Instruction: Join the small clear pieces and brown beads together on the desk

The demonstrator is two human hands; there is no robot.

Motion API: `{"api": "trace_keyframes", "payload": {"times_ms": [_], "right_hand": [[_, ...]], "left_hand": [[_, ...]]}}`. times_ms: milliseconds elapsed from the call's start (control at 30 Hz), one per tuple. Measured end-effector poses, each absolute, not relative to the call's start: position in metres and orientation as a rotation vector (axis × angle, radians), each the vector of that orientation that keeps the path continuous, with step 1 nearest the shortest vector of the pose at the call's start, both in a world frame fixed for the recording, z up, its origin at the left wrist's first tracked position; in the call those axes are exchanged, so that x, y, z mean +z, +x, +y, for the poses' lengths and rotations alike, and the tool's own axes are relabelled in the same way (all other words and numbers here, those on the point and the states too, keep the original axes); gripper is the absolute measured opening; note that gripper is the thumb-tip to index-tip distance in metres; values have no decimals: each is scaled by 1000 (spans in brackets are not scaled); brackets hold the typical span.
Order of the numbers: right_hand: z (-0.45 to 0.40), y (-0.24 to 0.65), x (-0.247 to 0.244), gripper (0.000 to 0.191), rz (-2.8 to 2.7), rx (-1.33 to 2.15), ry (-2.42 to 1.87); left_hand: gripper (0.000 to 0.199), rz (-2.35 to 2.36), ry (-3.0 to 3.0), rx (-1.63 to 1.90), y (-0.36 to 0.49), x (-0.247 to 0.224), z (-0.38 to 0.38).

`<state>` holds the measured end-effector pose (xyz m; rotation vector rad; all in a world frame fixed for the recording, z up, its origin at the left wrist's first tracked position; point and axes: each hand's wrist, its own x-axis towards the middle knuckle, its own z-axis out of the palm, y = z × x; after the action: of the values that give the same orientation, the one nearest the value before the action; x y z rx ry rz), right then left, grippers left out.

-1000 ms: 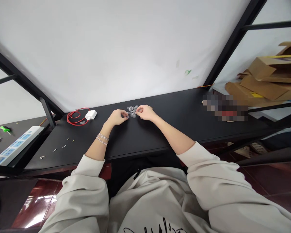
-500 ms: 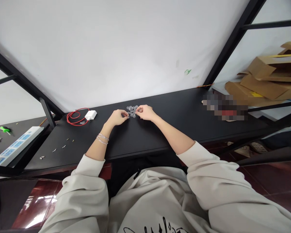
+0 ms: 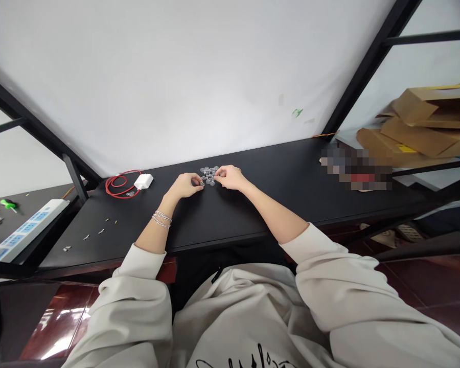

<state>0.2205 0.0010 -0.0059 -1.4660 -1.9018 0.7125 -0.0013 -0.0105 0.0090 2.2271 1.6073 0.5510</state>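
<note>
A small cluster of clear, round-edged plastic pieces lies on the black desk near its back edge. My left hand is at the cluster's left side, thumb and fingers pinched on a small clear piece at its lower left. From the right, my right hand reaches in with its fingertips closed at the edge of the clear pieces. What sits between those right fingertips is too small and partly hidden to make out.
Left on the black desk are a coiled red cable, a white charger plug and several tiny scraps. A white power strip stands farther left. Cardboard boxes and a blurred object are at right.
My left fingertips have shifted very slightly at the clear pieces, and a piece beside them sits a little differently. My right hand stays almost where it was.
</note>
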Motion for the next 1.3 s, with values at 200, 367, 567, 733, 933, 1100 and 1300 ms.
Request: {"api": "trace_keyframes", "payload": {"times_ms": [200, 367, 567, 733, 933, 1100, 1300], "right_hand": [[0, 220, -5, 11, -1904, 715, -1456], [0, 221, -7, 11, -1913, 721, -1406], [1, 220, -11, 30, -1990, 1015, -1117], [-3, 220, -7, 27, -1832, 1244, -1028], [-5, 214, -5, 20, -1714, 1270, -1028], [13, 235, 3, 14, -1593, 840, -1247], [42, 296, 5, 15, -1380, 456, -1625]], "left_hand": [[18, 1601, 2238, 538, -1, 9, -11], [11, 1560, 2247, 592, 2, 7, -11], [18, 1493, 2215, 690, 14, 9, -18], [22, 1472, 2201, 774, 21, 11, -23], [26, 1440, 2104, 811, 23, 14, -27], [27, 1465, 2097, 792, 24, 13, -27], [22, 1458, 2102, 758, 26, 13, -27]]}}
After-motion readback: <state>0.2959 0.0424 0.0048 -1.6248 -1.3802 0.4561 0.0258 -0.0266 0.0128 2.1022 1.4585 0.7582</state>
